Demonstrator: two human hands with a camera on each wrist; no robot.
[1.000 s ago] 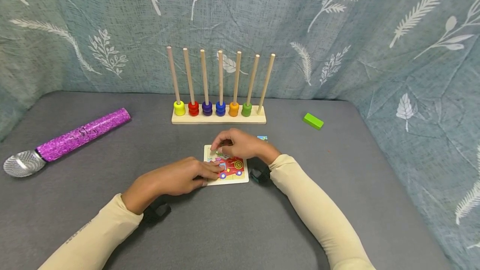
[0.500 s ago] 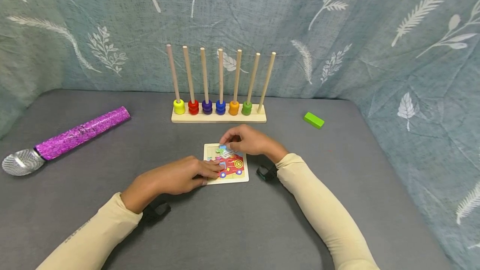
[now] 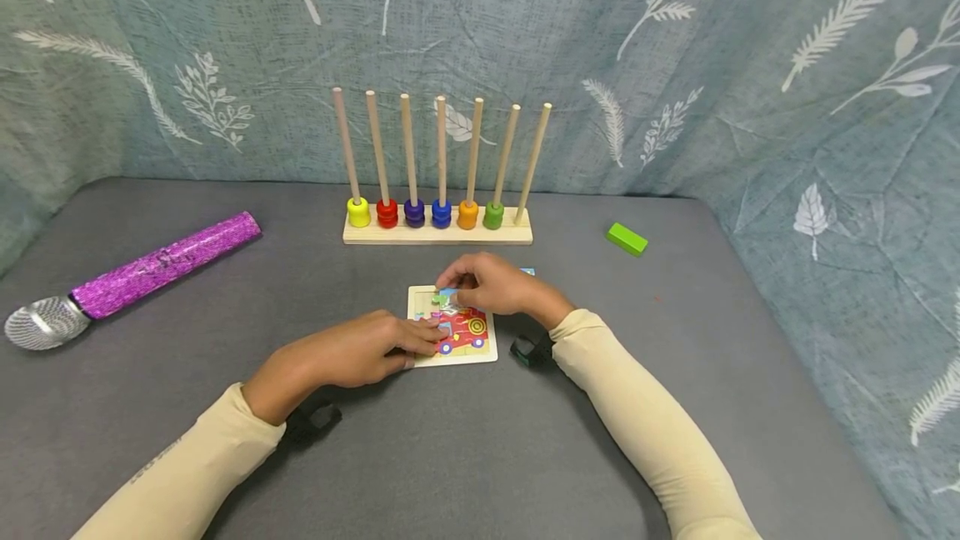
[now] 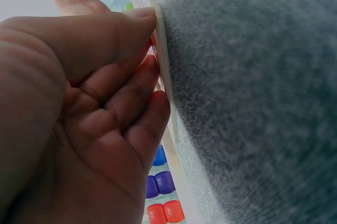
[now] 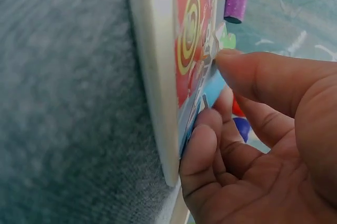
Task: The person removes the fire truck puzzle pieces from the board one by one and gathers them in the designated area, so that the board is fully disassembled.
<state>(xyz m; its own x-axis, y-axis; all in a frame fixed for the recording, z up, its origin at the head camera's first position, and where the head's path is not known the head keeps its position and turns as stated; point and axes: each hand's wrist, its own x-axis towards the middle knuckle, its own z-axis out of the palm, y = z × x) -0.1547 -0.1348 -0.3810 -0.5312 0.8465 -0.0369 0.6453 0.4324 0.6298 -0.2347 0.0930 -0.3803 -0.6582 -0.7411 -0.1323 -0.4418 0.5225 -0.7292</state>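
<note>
Now further right, the right hand [image 3: 491, 283] pinches a puzzle piece [image 3: 443, 298].

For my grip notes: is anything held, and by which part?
The right hand pinches a blue-and-green jigsaw piece, apparently by its edges, contact partly hidden. The left hand rests on the fire-engine puzzle.

Free tabletop [image 3: 465, 448] before puzzle board [image 3: 457, 362], peg rack [image 3: 438, 236] blocking behind
</note>
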